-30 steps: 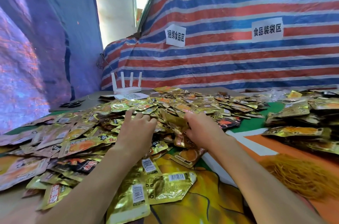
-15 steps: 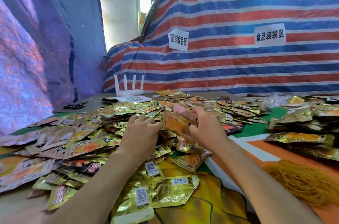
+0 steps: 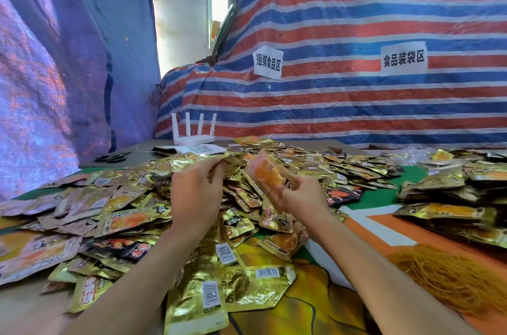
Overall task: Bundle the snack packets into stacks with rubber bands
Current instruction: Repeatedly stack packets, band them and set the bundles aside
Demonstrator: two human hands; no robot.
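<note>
Gripping small orange packet stack [image 3: 270,178] in right hand [image 3: 301,197], raised above loose packet heap [image 3: 123,214] on counter [image 3: 142,153]. Pinching one gold packet [image 3: 233,160] with left hand [image 3: 194,192], just beside the stack. Noted rubber bands [image 3: 450,277] heaped at near right, apart from both hands.

table [image 3: 149,152] | printed mat [image 3: 315,307] | snack packets [image 3: 123,197] heaped | rubber bands [image 3: 452,277] right | router [image 3: 194,139], scissors [image 3: 112,157] far left
</note>
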